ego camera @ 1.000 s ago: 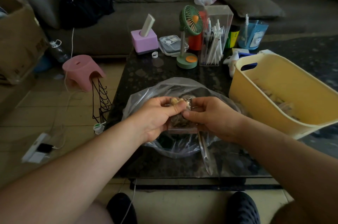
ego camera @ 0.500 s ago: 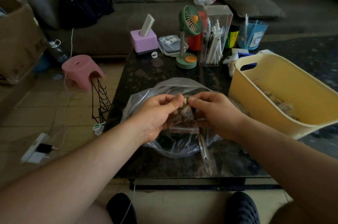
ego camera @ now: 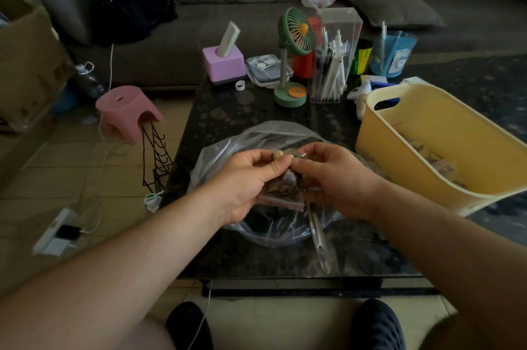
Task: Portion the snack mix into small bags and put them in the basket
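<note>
Dim living room, sofa behind a dark worktop (ego camera: 228,121). From the head view, both hands meet over the big bag (ego camera: 256,144) of mix: left hand (ego camera: 245,178) and right hand (ego camera: 336,175) each pinch the top edge of a filled small bag (ego camera: 282,192), which hangs just below the grip. This looks like the sealing step. Next, once it is pressed closed, the bag goes right of the grip into the basket (ego camera: 427,150).
</note>
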The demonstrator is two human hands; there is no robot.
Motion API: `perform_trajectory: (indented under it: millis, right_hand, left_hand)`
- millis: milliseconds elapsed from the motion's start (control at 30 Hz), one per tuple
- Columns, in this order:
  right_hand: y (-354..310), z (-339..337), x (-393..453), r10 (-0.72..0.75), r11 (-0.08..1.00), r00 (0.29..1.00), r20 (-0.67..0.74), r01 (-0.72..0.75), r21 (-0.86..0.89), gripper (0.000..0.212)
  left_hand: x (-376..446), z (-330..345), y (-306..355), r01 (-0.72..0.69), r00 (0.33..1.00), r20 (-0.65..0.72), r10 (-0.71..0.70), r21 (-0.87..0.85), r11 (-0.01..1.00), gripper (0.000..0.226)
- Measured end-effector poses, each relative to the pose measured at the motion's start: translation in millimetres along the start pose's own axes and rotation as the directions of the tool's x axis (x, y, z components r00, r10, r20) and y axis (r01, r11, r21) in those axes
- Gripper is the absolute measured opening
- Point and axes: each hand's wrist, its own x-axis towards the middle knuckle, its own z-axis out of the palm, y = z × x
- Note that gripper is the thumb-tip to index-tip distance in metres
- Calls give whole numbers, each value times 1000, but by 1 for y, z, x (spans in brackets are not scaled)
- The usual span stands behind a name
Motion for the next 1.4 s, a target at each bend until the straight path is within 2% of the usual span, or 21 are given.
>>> perform_trajectory:
  millis: [133, 200, 267, 367, 500, 667, 800, 900, 1000, 1067, 1167, 1267, 1400]
  right_hand:
    - [-1, 0, -4, 85, 995, 988, 132, -92, 47, 26]
    - [1, 0, -4, 55, 997, 992, 117, -60, 40, 23]
    - [2, 0, -1, 14, 999, 999, 43, -15, 41, 18]
    - [2, -3, 4, 7, 997, 999, -39, -4, 78, 20]
    - [0, -3, 3, 7, 995, 1000, 8, -8, 96, 35]
    - [-5, -5, -3, -18, 1000, 1000, 26, 17, 12, 34]
    - [-12, -11, -14, 8, 1000, 997, 80, -11, 29, 14]
    - [-16, -17, -21, -49, 996, 999, -4, 50, 70, 13]
    - [-21, -22, -28, -93, 990, 995, -48, 97, 101, 17]
    - [-24, -24, -36, -145, 988, 988, -44, 147, 45, 28]
    - [-31, -27, -48, -253, 961, 967, -40, 246, -127, 38]
    - [-43, -37, -58, -327, 936, 943, -61, 315, -156, 30]
    - [-63, -67, -66, -337, 942, 933, -130, 333, -51, 24]
  left_hand:
    - [1, 0, 0, 22, 1000, -1, -22, -74, 997, 43]
    - [1, -1, 0, 32, 999, 9, -32, -89, 996, 51]
    - [1, -1, 0, 54, 998, 35, -50, -101, 993, 55]
    - [4, -2, -4, 69, 997, 46, -68, -12, 998, 39]
    - [5, -2, -5, 50, 998, 22, -52, 70, 996, 30]
    - [3, 0, 3, 3, 1000, 6, -2, -21, 1000, 33]
    - [2, 6, 9, -35, 998, 38, 41, -144, 989, 35]
    - [3, 14, 15, -79, 992, 79, 99, -226, 971, 43]
    - [4, 22, 16, -157, 977, 108, 182, -206, 966, 25]
    - [6, 28, 16, -239, 964, 89, 250, -112, 964, 21]
    - [6, 41, 22, -327, 944, 40, 327, -9, 945, 27]
    - [1, 58, 38, -285, 947, 118, 298, -116, 952, 37]
    - [1, 92, 66, -197, 948, 223, 228, -152, 968, 45]
